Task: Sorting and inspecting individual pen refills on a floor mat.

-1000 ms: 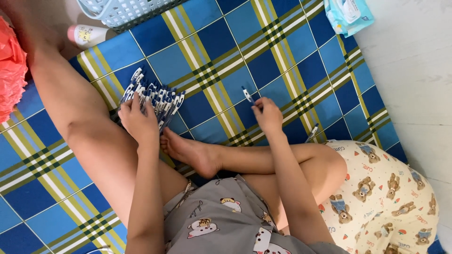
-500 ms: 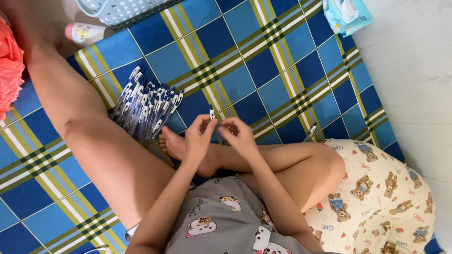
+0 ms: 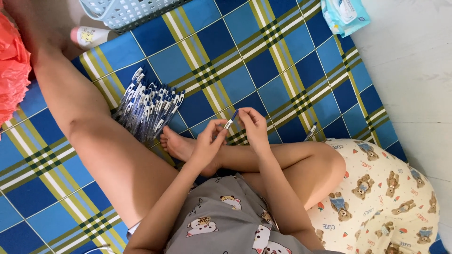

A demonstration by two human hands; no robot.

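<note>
I sit cross-legged on a blue, green and yellow plaid mat [image 3: 282,61]. Both hands meet in front of me over my foot. My left hand [image 3: 207,146] and my right hand [image 3: 254,127] together pinch one blue pen [image 3: 230,120] with a white cap, held tilted above the mat. A pile of several similar blue pens [image 3: 148,110] with white caps lies on the mat to the left of my hands, beside my left leg.
A light blue plastic basket [image 3: 127,11] stands at the top edge. A small white bottle [image 3: 89,36] lies near it. A blue wipes packet [image 3: 344,14] sits at top right on white floor. Red-orange plastic [image 3: 12,70] is at far left. One loose pen [image 3: 310,131] lies by my right knee.
My left hand left the pen pile and my right hand lifted a pen off the mat; both came together at the centre and now hold that pen between them.
</note>
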